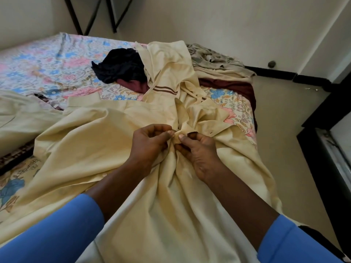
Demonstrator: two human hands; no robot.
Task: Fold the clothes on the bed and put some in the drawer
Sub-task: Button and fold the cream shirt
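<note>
Plain cream plastered walls [228, 25] meet in a corner behind the wide bed with a pink and blue floral sheet [47, 59], which fills the left and middle of the room. Slanted black metal frame bars [89, 16] stand against the far wall above the bed. A smooth beige floor [281, 130] runs along the bed's right side, edged by a black skirting strip [269, 72], with a small dark round object [271, 64] just above it at the wall's foot. A black-framed piece of furniture [322, 158] lines the right edge. The light is soft and even.
</note>
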